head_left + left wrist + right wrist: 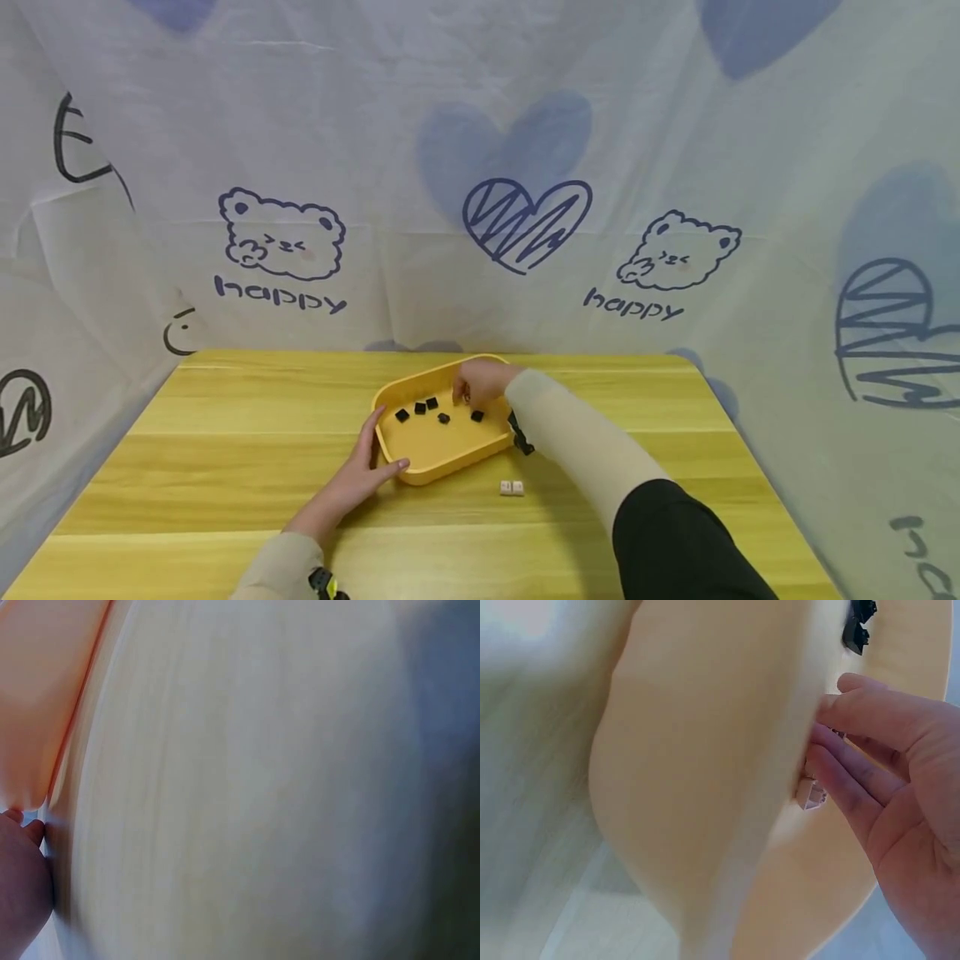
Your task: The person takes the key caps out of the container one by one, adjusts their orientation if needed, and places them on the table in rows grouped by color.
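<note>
A yellow tray (420, 477) sits on the table, holding several small black keycaps (420, 408). My left hand (360, 479) grips its near left corner, the thumb over the near rim and the fingers along the left side. Reaching inside near the far right, my right hand (483, 382) has its thumb and fingers (847, 769) drawn together in a pinch. A small part of a keycap (839, 734) shows between them, mostly hidden. Right by the fingertips in the right wrist view is a pale keycap (810, 793), its hollow side showing.
Two white keycaps (512, 488) stand side by side on the wooden table (247, 467), just in front of the tray. A white cloth (390, 250) printed with hearts and bears hangs behind the table and along its sides.
</note>
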Motion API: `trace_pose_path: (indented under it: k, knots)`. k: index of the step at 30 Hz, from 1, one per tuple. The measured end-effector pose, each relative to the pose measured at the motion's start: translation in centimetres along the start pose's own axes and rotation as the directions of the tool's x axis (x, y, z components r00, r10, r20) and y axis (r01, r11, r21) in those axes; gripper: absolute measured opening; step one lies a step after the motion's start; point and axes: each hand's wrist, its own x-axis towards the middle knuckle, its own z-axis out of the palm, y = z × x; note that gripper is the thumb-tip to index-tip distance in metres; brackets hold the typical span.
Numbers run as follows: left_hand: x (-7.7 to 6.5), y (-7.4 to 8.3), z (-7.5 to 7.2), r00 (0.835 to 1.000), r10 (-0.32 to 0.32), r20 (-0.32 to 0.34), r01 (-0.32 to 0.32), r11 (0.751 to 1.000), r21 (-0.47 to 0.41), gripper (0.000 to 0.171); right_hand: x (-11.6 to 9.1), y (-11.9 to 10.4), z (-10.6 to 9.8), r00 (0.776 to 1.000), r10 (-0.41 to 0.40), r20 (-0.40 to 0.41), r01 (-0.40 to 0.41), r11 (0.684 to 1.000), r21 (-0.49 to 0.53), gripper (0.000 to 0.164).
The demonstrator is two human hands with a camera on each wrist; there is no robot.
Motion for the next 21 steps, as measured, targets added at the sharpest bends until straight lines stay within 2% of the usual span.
trace_pose_path:
  k: [5, 10, 21]
  knots:
    - [0.1, -0.1, 0.0, 1.000, -0.010, 0.001, 0.010, 1.000, 0.003, 0.097, -0.4, 0.5, -0.3, 1.000, -0.010, -0.013, 0.011, 0.998, 0.055, 0.028]
    - [0.1, -0.2, 0.0, 1.000, -0.026, 0.002, 0.026, 1.000, 0.010, 0.098, -1.7, 0.1, -1.0, 1.000, -0.024, 0.006, 0.023, 0.990, 0.138, 0.030]
    - [0.2, -0.3, 0.3, 1.000, -0.003, 0.010, 0.003, 1.000, -0.027, 0.097, -5.6, -0.1, -1.6, 0.996, -0.078, -0.037, 0.083, 0.983, 0.165, 0.022]
